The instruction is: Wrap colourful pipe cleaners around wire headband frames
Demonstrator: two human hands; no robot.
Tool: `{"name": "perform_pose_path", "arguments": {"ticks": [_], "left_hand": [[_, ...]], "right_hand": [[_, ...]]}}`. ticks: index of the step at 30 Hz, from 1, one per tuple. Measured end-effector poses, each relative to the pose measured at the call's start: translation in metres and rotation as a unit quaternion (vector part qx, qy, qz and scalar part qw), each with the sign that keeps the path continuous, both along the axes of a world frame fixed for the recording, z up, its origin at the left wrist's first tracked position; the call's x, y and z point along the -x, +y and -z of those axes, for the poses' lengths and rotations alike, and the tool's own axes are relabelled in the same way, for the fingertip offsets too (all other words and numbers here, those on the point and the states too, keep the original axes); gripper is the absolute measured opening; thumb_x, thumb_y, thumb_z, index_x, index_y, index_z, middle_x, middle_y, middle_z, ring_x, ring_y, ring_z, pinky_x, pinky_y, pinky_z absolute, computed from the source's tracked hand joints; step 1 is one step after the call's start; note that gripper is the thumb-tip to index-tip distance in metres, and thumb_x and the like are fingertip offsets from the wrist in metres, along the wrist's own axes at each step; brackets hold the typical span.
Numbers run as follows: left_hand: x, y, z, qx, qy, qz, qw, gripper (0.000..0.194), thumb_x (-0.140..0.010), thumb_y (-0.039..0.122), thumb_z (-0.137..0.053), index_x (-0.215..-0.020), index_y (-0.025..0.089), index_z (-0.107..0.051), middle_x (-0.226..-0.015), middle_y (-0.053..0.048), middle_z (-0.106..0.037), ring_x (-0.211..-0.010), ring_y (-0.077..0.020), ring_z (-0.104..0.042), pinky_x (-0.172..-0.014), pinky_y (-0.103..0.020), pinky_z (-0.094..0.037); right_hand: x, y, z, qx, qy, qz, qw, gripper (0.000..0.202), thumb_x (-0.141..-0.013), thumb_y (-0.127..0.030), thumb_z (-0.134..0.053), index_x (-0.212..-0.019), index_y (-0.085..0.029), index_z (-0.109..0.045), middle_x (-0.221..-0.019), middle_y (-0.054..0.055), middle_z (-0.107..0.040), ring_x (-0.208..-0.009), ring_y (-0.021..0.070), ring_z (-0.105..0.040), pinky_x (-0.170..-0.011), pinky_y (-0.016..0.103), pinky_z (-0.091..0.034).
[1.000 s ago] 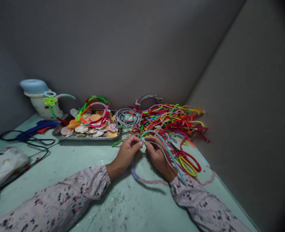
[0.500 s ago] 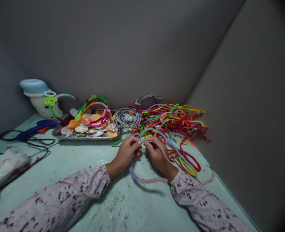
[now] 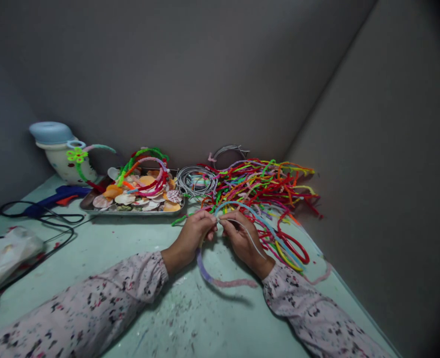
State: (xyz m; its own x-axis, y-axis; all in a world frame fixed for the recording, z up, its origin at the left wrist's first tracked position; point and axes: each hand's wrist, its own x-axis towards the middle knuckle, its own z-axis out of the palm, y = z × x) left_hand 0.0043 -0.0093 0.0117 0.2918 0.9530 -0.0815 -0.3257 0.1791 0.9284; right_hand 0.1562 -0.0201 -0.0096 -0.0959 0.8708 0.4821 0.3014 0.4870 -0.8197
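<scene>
Over the middle of the table, my left hand (image 3: 190, 236) and my right hand (image 3: 244, 243) meet fingertip to fingertip. Pinched in my left fingers is a fuzzy pipe cleaner; its purple and pink end (image 3: 206, 273) hangs in a curve below the hand. A light blue fuzzy length (image 3: 265, 223) arches from the fingertips over behind my right hand; whether it is the same piece I cannot tell. My right thumb and finger pinch a thin pale wire (image 3: 252, 237), which bends back across that hand. The joining point between the fingertips is mostly hidden.
Behind my right hand lies a large pile of coloured pipe cleaners (image 3: 264, 181). Coiled grey wire (image 3: 182, 185) sits beside a metal tray (image 3: 137, 213) of shells and fuzzy rings. To the left are a blue-lidded bottle (image 3: 65, 161), a blue tool (image 3: 51, 199), a black cord (image 3: 68, 238) and a plastic bag (image 3: 16, 253).
Both hands have shifted very slightly left, still pinching. The hanging purple and pink end has swung a little left and down, away from my right wrist.
</scene>
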Motion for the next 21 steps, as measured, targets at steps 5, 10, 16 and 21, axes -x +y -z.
{"name": "perform_pose_path", "arguments": {"ticks": [5, 10, 16, 21], "left_hand": [[0.002, 0.0018, 0.0, 0.019, -0.017, 0.021, 0.999, 0.014, -0.065, 0.025, -0.065, -0.067, 0.014, -0.055, -0.057, 0.002, -0.055, -0.045, -0.0067, -0.044, -0.046, -0.02, -0.031], [0.003, 0.0033, 0.0007, 0.029, -0.028, 0.047, 0.998, 0.013, -0.066, 0.023, -0.063, -0.065, 0.014, -0.054, -0.057, 0.002, -0.052, -0.045, -0.006, -0.042, -0.045, -0.019, -0.029], [0.002, 0.0035, 0.0029, 0.019, -0.036, 0.064, 0.997, 0.015, -0.07, 0.025, -0.064, -0.066, 0.014, -0.054, -0.061, 0.002, -0.05, -0.048, -0.0063, -0.042, -0.047, -0.019, -0.03], [0.0005, 0.0037, 0.0038, 0.013, -0.059, 0.065, 0.996, 0.019, -0.074, 0.03, -0.066, -0.069, 0.014, -0.057, -0.065, 0.001, -0.051, -0.053, -0.0066, -0.044, -0.048, -0.019, -0.033]], "right_hand": [[-0.0007, -0.001, -0.0019, -0.012, -0.013, -0.006, 1.0, 0.015, -0.091, -0.034, -0.056, -0.094, -0.025, -0.067, -0.081, 0.003, -0.062, -0.074, 0.0177, -0.058, -0.069, 0.031, -0.048], [-0.001, -0.0011, -0.0027, -0.019, -0.015, -0.006, 1.0, 0.014, -0.091, -0.033, -0.056, -0.095, -0.025, -0.068, -0.081, 0.002, -0.062, -0.075, 0.0176, -0.057, -0.071, 0.031, -0.048], [0.0, -0.0009, -0.0013, -0.012, 0.003, 0.001, 1.0, 0.015, -0.091, -0.033, -0.055, -0.091, -0.023, -0.066, -0.08, 0.002, -0.061, -0.069, 0.0158, -0.057, -0.066, 0.029, -0.047], [-0.0003, -0.0005, -0.0003, 0.001, 0.019, 0.013, 1.0, 0.016, -0.091, -0.034, -0.055, -0.09, -0.023, -0.065, -0.078, 0.001, -0.06, -0.069, 0.0156, -0.057, -0.064, 0.028, -0.047]]}}
